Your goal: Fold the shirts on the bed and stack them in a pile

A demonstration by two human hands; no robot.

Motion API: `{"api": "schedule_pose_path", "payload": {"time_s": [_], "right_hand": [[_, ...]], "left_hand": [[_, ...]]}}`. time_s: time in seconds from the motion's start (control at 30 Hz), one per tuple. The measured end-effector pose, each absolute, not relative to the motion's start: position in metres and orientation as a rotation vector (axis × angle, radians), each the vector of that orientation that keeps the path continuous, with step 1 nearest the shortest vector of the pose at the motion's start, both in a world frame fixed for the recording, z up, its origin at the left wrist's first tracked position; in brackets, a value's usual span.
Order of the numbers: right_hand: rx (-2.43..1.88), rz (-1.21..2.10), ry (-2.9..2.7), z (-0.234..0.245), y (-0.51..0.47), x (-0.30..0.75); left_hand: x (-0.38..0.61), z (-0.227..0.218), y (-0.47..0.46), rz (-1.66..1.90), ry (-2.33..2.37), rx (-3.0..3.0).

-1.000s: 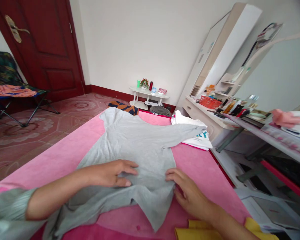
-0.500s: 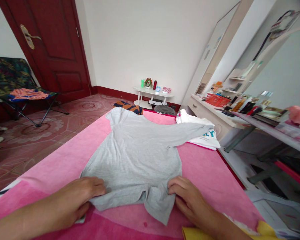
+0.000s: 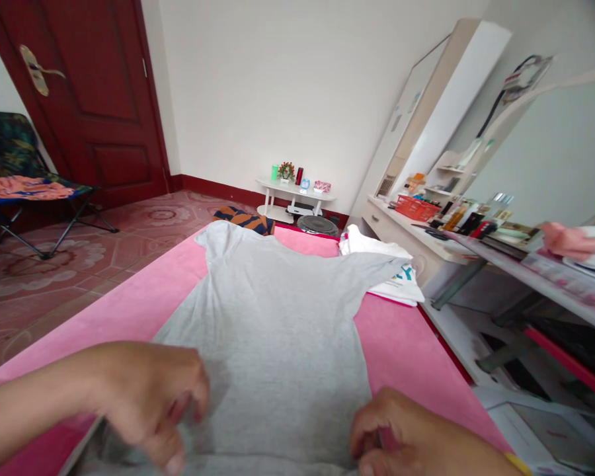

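Note:
A light grey T-shirt (image 3: pixel 282 330) lies spread over the pink bed cover (image 3: pixel 411 350), its neck end facing away from me and its lower edge running out at the bottom of the view. My left hand (image 3: pixel 149 390) hovers over the shirt's lower left part, slightly blurred, thumb and fingers apart with nothing between them. At the lower right side of the shirt is my right hand (image 3: pixel 401 433), fingers bent and a gap showing between thumb and forefinger; its fingertips are at the cloth. The right sleeve overlaps a folded white garment (image 3: pixel 399 291) with teal lettering.
An orange and navy striped cloth (image 3: pixel 245 219) lies beyond the bed's far left corner. Left stands a folding chair (image 3: pixel 34 188) with orange clothing. A dresser (image 3: pixel 436 241) with a red basket (image 3: pixel 416 207) and bottles lines the right. A low white table (image 3: pixel 297 188) stands by the wall.
The shirt has been drawn toward me; its bunched lower part now lies flatter and longer. My left hand has let go of the cloth and lifted. My right hand has moved nearer and its fingers have loosened.

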State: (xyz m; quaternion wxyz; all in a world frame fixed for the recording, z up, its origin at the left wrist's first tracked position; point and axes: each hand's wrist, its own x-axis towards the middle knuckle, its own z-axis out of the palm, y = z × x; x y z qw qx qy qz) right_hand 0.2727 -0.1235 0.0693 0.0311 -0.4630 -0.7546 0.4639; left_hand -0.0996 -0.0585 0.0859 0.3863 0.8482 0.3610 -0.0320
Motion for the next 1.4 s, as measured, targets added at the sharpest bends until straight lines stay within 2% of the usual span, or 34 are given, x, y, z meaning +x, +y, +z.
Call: {"api": "schedule_pose_path", "payload": {"time_s": [0.07,0.13,0.27,0.4,0.53,0.73,1.03,1.17,1.4], "right_hand": [[-1.419,1.41,-2.311,0.074,-0.106,0.27],[-1.411,1.248,-2.297,0.077,-0.081,0.267],[-1.324,0.725,-2.325,0.073,-0.017,0.269],[-1.449,0.308,-2.268,0.06,0.059,0.281],[-1.698,0.073,-2.078,0.05,0.136,0.287],[-1.938,-0.043,-1.937,0.028,0.213,0.273],[-2.268,-0.042,-1.827,0.007,0.257,0.252],[-2.259,-0.135,-1.749,0.002,0.257,0.246],[-2.022,-0.136,-2.038,-0.017,0.21,0.23]], "left_hand": [[-0.066,0.094,-0.034,-0.2,0.795,2.228],[-0.032,0.086,-0.004,-0.056,0.799,2.351],[0.022,0.032,0.05,0.344,1.074,2.575],[0.045,-0.021,0.073,0.411,1.388,2.61],[0.046,-0.036,0.076,0.435,1.39,2.641],[0.043,-0.033,0.079,0.418,1.381,2.615],[0.045,-0.037,0.079,0.451,1.392,2.589],[0.045,-0.038,0.08,0.483,1.423,2.602],[0.044,-0.041,0.08,0.496,1.407,2.619]]}}
